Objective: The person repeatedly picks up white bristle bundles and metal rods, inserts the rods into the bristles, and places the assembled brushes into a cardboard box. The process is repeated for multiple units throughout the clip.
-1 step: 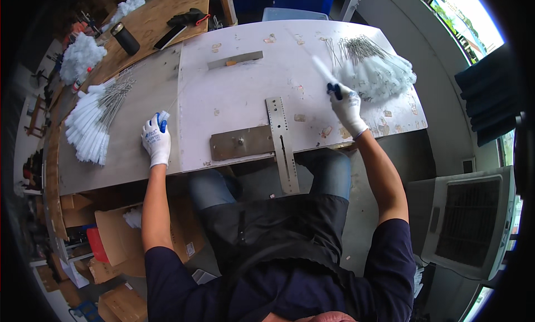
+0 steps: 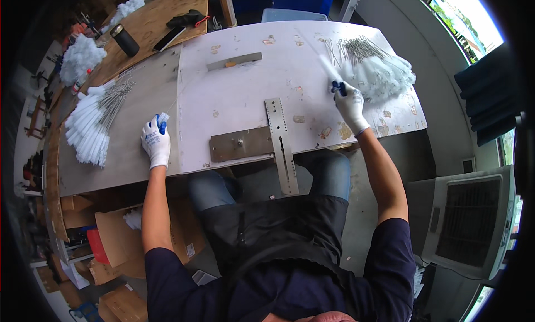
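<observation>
Both my hands wear white gloves with blue on the fingers. My right hand (image 2: pixel 350 106) is closed around the lower end of a white tube brush (image 2: pixel 330 69), held tilted over the table; motion blurs its bristles and thin wire. Just right of it lies a heap of white wire-handled brushes (image 2: pixel 379 74), wires pointing away. My left hand (image 2: pixel 155 142) is closed above the grey left part of the table, on a brush (image 2: pixel 163 118) whose bristle end and faint wire poke out past the fingers. A fanned pile of brushes (image 2: pixel 92 127) lies to its left.
A flat metal plate (image 2: pixel 239 145) and a slotted metal bar (image 2: pixel 282 146) sit at the table's front edge, the bar overhanging it. Farther back is a metal strip (image 2: pixel 234 61). A dark tumbler (image 2: pixel 125 40), a phone (image 2: pixel 169 38) and white fluff (image 2: pixel 82 57) occupy the wooden table.
My right hand has shifted slightly to the right with its brush. The left hand has hardly moved.
</observation>
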Action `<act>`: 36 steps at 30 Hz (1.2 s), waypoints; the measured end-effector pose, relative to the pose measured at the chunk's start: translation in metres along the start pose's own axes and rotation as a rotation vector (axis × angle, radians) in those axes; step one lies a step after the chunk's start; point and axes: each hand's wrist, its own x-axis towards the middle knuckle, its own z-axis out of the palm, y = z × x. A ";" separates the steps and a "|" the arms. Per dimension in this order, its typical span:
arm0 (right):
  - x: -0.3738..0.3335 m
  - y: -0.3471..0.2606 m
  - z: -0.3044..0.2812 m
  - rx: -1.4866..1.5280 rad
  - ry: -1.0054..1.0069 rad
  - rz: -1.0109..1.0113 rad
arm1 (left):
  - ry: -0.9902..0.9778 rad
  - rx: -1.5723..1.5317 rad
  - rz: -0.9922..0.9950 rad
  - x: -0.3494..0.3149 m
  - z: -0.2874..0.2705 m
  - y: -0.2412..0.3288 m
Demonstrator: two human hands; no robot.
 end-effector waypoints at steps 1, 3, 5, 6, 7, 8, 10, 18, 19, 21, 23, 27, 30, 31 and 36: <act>0.010 0.009 -0.004 0.096 -0.008 0.187 | -0.015 0.004 -0.006 0.000 -0.001 0.000; 0.021 0.016 -0.012 0.234 -0.070 0.452 | -0.015 0.017 -0.012 -0.001 -0.001 -0.003; 0.020 0.009 -0.017 0.276 -0.211 0.516 | -0.004 0.033 -0.007 -0.003 0.001 -0.008; 0.018 0.009 -0.018 0.284 -0.214 0.502 | -0.007 0.037 -0.003 -0.003 0.001 -0.007; 0.015 0.009 -0.019 0.291 -0.218 0.487 | -0.010 0.040 0.001 -0.003 0.002 -0.006; 0.012 0.010 -0.021 0.297 -0.221 0.473 | -0.013 0.042 0.004 -0.003 0.003 -0.004; 0.005 0.010 -0.020 0.394 -0.170 0.472 | 0.012 0.042 0.026 -0.003 0.007 -0.006; -0.060 -0.059 0.001 0.550 -0.275 0.321 | -0.082 0.063 0.288 0.016 -0.001 0.010; -0.070 -0.075 0.007 0.562 -0.350 0.295 | -0.176 0.036 0.210 0.021 0.000 0.014; -0.090 -0.101 0.031 0.662 -0.398 0.182 | -0.208 -0.294 0.064 0.024 0.006 0.025; -0.103 -0.114 0.057 0.656 -0.427 0.123 | -0.517 -1.160 -0.377 0.025 -0.004 0.068; -0.112 -0.171 0.088 0.408 -0.538 -0.052 | -0.575 -1.887 -0.577 0.011 -0.022 0.118; -0.104 -0.218 0.088 0.168 -0.718 -0.204 | -0.598 -2.029 -0.548 0.000 -0.022 0.142; -0.099 -0.221 0.092 0.166 -0.773 -0.177 | -0.583 -2.039 -0.593 -0.002 -0.023 0.154; -0.080 -0.198 0.122 0.171 -0.767 -0.141 | -0.615 -1.879 -0.611 -0.014 -0.025 0.185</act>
